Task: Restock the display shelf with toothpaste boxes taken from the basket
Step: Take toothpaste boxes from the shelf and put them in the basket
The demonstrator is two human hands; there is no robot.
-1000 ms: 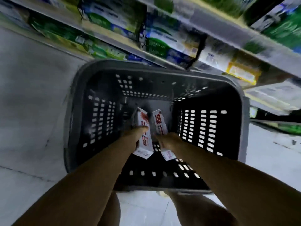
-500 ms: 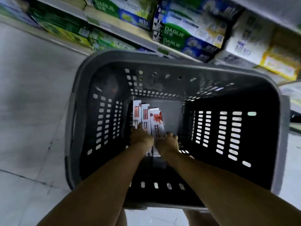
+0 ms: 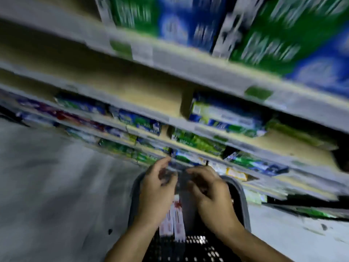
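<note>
Toothpaste boxes [image 3: 172, 222] sit clasped between left grip [image 3: 156, 193] and right grip [image 3: 209, 193].

Perforated dark plastic basket [image 3: 243, 201], printed cardboard toothpaste boxes [image 3: 175, 222], pale speckled smooth floor [image 3: 56, 186]

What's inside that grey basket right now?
In the basket, white-and-red toothpaste boxes show between the left hand and right hand, above its perforated floor. The hands cover the rest; blur hides whether they hold the boxes.
</note>
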